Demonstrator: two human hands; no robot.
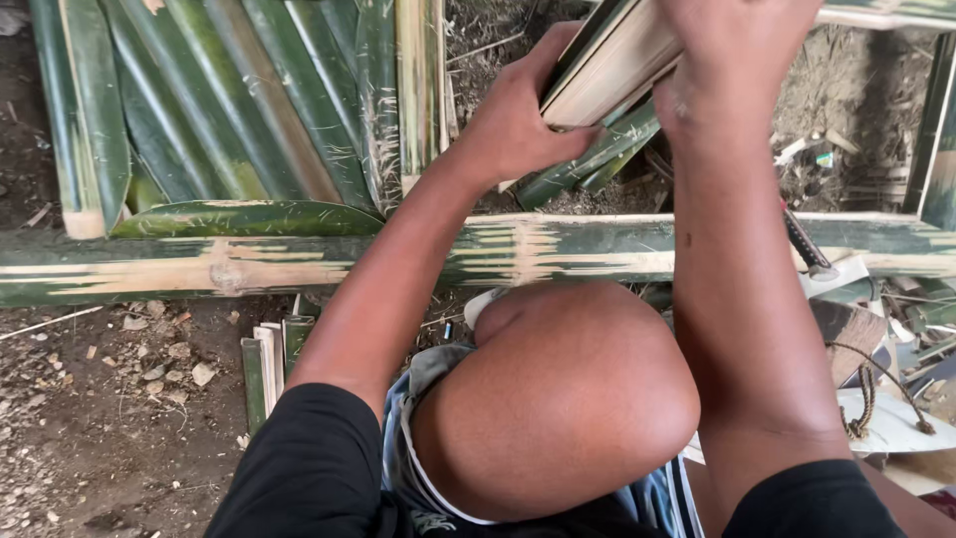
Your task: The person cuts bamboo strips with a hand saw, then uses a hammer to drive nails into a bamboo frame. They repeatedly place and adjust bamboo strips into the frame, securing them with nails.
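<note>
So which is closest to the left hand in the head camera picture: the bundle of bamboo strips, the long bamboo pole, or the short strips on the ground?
1. Bundle of bamboo strips: in the left hand, at the top.
2. Long bamboo pole: lying across, just below the hand.
3. Short strips: on the dirt, lower left.

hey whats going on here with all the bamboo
A person squats on bare ground, holding a bundle of split bamboo slats with both hands: the left hand grips it from below, the right hand presses on top. In front lies a long bamboo pole, with a row of green split slats laid side by side behind it. More short strips lie by the knee.
</note>
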